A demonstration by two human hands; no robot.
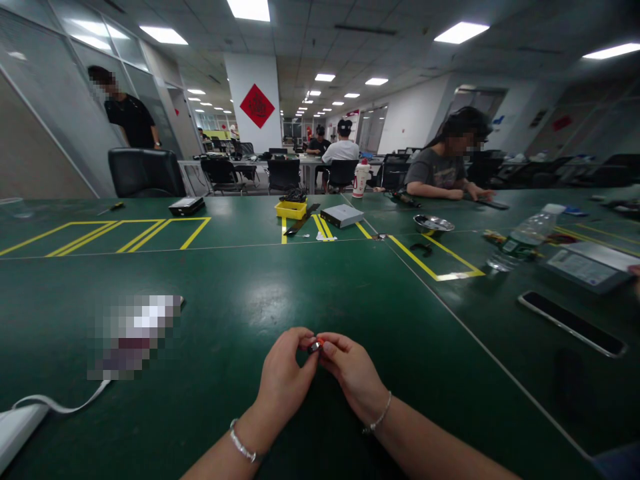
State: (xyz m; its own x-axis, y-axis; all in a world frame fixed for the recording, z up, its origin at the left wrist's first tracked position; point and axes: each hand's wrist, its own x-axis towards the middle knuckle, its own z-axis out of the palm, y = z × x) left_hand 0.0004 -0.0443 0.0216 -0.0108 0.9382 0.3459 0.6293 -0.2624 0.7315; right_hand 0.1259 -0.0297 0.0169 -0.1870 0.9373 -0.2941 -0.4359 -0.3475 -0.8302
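Note:
My left hand (pixel 284 373) and my right hand (pixel 354 377) meet above the green table (pixel 225 287), near its front middle. Between their fingertips is a small object (pixel 316 346), partly shiny and dark, partly orange-red. Its kind is too small to make out, and fingers cover much of it. Thumb and fingers of my left hand pinch the dark, shiny side. My right hand pinches the orange-red side. Both hands are closed.
A phone (pixel 570 323) lies at the right, near a clear bottle (pixel 525 237) and a grey box (pixel 587 267). At the left, a blurred-out device (pixel 135 337) has a white cable. Farther back are a yellow tray (pixel 291 210) and a metal bowl (pixel 433 224). A person (pixel 443 167) sits across.

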